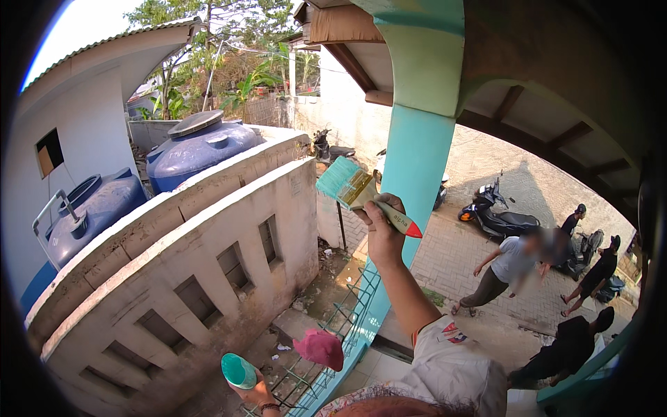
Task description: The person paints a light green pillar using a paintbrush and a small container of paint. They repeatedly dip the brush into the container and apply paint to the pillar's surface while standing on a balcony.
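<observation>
Raised in front of me, my right hand [384,226] is closed around the handle of a wide paintbrush [356,189]. Its bristles are coated in turquoise paint and point up and left. The brush head is to the left of a pillar [417,149], turquoise below and pale green above, and looks apart from it. Low on the left, my left hand [257,393] grips a small cup [237,371] with turquoise paint inside. Part of that hand is hidden by the cup. A maroon cap-like cloth thing [319,349] is by the green metal railing [344,309].
A pale wall [201,278] with rectangular openings runs along the left, with blue water tanks [201,153] behind it. On the paving to the right stand motorbikes [500,212]. Several people are there, one in a grey shirt [511,260].
</observation>
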`<action>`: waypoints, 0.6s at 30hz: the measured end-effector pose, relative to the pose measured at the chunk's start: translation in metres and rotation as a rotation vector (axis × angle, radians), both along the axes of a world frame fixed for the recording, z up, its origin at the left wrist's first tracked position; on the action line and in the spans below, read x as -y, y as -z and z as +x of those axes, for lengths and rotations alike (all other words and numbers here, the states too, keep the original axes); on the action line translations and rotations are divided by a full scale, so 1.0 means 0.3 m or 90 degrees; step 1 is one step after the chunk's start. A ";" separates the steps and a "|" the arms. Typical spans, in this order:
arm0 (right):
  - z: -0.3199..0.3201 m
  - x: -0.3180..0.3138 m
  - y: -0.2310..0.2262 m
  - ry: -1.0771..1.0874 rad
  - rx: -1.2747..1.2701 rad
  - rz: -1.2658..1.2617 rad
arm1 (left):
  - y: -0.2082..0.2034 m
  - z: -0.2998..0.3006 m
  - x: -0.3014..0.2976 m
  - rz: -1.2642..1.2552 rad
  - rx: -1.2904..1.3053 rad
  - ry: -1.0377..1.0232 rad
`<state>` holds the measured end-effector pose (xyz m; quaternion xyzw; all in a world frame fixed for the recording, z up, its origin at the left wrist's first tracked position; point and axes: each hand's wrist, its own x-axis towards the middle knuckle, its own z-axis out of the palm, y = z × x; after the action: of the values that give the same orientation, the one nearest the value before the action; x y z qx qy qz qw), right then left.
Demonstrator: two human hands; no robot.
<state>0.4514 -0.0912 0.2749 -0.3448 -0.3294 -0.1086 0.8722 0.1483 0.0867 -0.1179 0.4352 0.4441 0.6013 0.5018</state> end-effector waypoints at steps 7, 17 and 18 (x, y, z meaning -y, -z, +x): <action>0.208 -0.138 -0.527 0.550 0.329 0.270 | -0.041 -0.020 0.031 0.055 -0.261 -0.044; 0.195 -0.358 -0.941 0.771 0.417 0.434 | -0.084 0.031 0.022 0.043 -0.270 -0.013; 0.117 -0.421 -0.911 0.687 0.455 0.438 | -0.071 0.013 0.026 0.041 -0.274 -0.020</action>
<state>0.4864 0.0350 0.5481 -0.1090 -0.3254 -0.7262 0.5958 0.1520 0.0788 -0.0966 0.5622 0.5285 0.5161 0.3718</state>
